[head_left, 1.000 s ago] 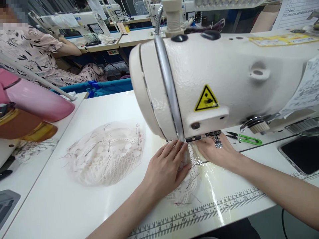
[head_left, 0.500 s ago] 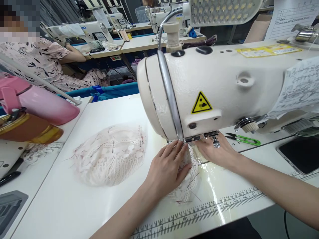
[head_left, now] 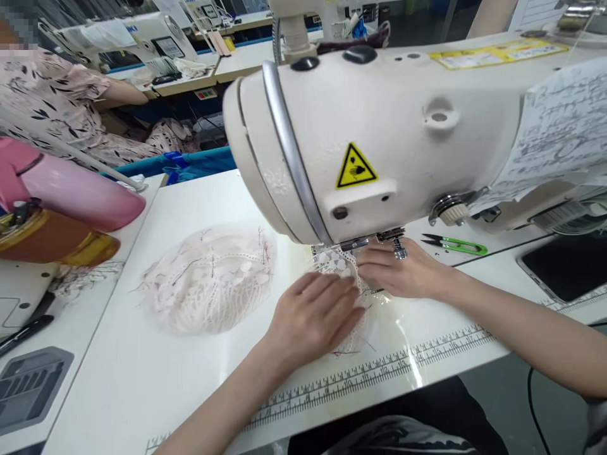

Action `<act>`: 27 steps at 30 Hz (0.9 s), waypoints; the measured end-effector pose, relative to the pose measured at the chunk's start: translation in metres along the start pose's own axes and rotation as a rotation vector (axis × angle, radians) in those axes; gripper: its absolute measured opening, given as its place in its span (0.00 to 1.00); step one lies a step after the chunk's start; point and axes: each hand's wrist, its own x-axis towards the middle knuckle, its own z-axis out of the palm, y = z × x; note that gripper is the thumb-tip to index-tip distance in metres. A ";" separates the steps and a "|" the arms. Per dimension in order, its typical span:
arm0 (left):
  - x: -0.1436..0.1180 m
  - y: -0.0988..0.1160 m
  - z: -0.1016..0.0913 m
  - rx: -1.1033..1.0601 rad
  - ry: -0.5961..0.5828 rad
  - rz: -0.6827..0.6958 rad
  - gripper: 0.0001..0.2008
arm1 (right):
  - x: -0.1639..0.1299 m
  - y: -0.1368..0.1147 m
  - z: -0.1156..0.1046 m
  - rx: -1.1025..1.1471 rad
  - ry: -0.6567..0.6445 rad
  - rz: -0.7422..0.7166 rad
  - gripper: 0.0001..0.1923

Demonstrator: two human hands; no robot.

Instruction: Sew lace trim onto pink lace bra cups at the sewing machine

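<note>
"Where was the lace piece (head_left: 334,260)?"

"On the glossy white table (head_left: 128,373), under the needle end of the sewing machine (head_left: 389,120). It was pale and sheer, with rounded motifs, a pierced openwork border and loose reddish threads at its near end."

"And the grip?"

"The left hand (head_left: 315,316) lay over it, palm down, fingers together and slightly bent; I couldn't tell whether they pinched any of it. The right hand (head_left: 403,268) was at its right edge, fingers bent, partly behind a small metal attachment (head_left: 399,248). I couldn't make out its hold either."

"What stood in the way?"

"The machine's smooth, rounded cream head overhung the lace's far end, and the left hand covered its middle."

"Anything around?"

"Left, a crumpled oval lace pile (head_left: 208,284), bristling with threads. Right, green-handled snips (head_left: 458,245) and a flat, dark phone (head_left: 562,265). A printed ruler strip (head_left: 351,384) ran along the near edge. Far left, a satiny pink bottle (head_left: 80,189) sat behind an amber container (head_left: 57,237)."
</note>
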 end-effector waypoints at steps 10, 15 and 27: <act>-0.041 0.043 -0.022 0.257 -0.229 0.166 0.10 | -0.004 0.002 0.003 0.135 0.015 -0.068 0.16; -0.042 0.047 -0.017 0.249 -0.141 -0.006 0.11 | -0.004 0.001 -0.001 0.168 -0.056 -0.050 0.15; -0.001 0.011 -0.043 -0.211 -0.317 -0.358 0.09 | -0.002 0.006 0.003 0.161 0.153 -0.192 0.08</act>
